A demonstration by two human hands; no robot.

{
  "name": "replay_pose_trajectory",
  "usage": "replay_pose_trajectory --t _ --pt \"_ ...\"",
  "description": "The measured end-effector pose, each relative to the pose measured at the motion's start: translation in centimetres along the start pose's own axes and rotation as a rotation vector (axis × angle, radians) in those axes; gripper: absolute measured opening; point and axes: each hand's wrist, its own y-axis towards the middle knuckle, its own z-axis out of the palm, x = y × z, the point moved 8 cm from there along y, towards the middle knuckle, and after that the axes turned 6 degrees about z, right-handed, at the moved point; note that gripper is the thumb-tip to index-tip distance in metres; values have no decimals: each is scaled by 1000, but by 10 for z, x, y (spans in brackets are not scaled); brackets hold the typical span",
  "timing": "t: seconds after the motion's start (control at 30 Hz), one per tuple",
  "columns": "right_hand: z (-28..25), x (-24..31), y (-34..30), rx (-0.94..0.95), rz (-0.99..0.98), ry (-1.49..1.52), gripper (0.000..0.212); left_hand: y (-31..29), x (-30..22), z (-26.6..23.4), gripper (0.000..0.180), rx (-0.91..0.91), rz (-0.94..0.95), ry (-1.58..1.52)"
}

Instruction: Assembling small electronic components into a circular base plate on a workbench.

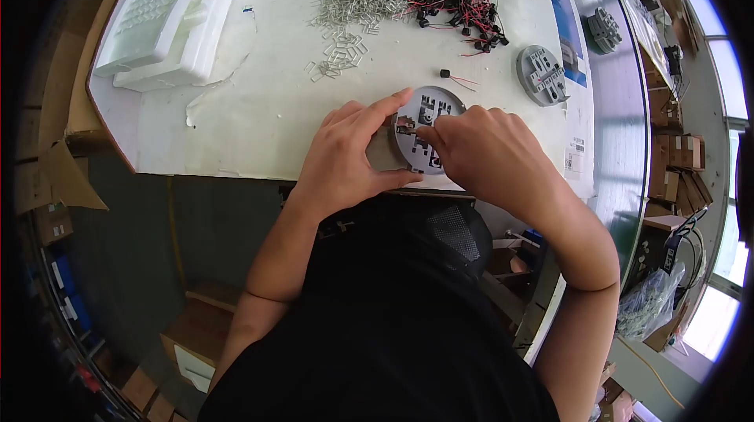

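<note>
White table (259,131) bears, between the left hand (345,156) and the right hand (488,156), a grey round base (426,114). Left thumb and finger spread along its rim; right fingers curl over it, gripping what, I cannot tell.

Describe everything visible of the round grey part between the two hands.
The round grey part looks like moulded plastic, with a rim and dark slots across its face. A brownish piece shows at its left. It sits near the front edge of the white table; whether fully flat is unclear. The left hand has forefinger and thumb at its rim; the right hand covers part of it, fingers at its face.
</note>
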Motion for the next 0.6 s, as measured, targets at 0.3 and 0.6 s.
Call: replay_pose_trajectory --t 0.3,0.6 --pt "13 -4 -5 -36 -15 -151 34 -2 4 2 103 48 -15 38" --pt "20 -16 -41 -359 -147 356 45 1 10 1 65 77 -77 -73"
